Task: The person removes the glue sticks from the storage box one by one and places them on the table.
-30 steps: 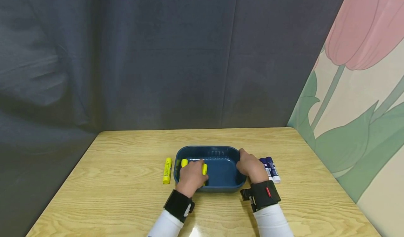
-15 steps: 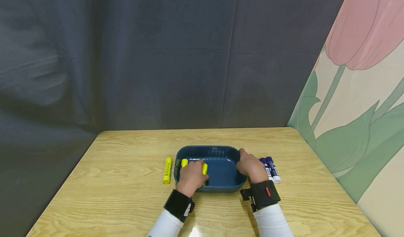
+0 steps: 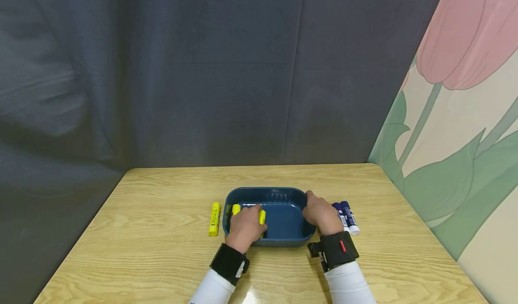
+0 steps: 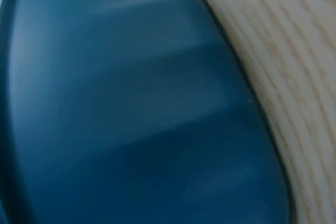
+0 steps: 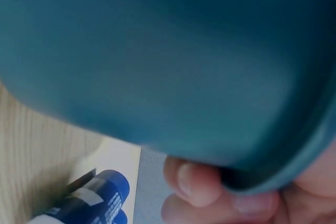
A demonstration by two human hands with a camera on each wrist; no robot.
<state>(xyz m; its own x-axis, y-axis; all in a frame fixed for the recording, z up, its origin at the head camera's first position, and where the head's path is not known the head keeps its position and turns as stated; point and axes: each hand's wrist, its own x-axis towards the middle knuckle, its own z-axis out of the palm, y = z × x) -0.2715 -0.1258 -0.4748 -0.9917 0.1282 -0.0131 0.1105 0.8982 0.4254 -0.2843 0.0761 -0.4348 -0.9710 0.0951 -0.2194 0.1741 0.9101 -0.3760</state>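
Peeking out between the thumb and fingers of the left hand [image 3: 245,224] is a yellow stick [image 3: 262,216], down inside the navy dish [image 3: 285,223]. Looks pinched to me, though the hand covers most of it and I can't tell if it touches the bottom. It's on the thumb side, long axis running roughly front to back, so the left hand is way closer than the other one. Second yellow stick [image 3: 236,209] is in there too, past the fingers, partly hidden. The right hand [image 3: 321,214] has its fingers curled round the dish's right rim. Outside, a third yellow stick [image 3: 214,219] lies just left of the dish, and two blue-and-white sticks [image 3: 350,217] sit together right of the right hand. All on a pale wood-grain table [image 3: 141,232], dark curtain [image 3: 222,79] behind, tulip mural [image 3: 449,119] off right.
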